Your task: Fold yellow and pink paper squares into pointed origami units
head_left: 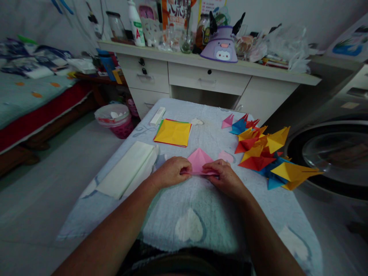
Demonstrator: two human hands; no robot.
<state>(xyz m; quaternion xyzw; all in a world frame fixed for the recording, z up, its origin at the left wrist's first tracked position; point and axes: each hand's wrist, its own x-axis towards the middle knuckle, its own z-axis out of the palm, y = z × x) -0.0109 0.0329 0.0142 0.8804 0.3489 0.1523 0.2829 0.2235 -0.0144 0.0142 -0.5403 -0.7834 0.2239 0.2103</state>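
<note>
A partly folded sheet of pink origami paper [199, 160] lies at the middle of the cloth-covered table, its pointed corner facing away from me. My left hand [174, 171] pinches its near left edge, with the fingers curled in. On the near right edge, my right hand [222, 174] grips the paper between thumb and fingers. Beyond my hands is a stack of square coloured paper [173, 132], yellow on top. Folded paper cranes [255, 153] in red, yellow, blue and pink cluster on the right.
Left of my hands lies a pale folded packet [126, 168]. A small white box [157, 116] sits near the far left edge, and a crumpled white scrap [197, 121] right of the stack. A pink bin [122, 128] stands on the floor; a washing machine [339, 153] is at right.
</note>
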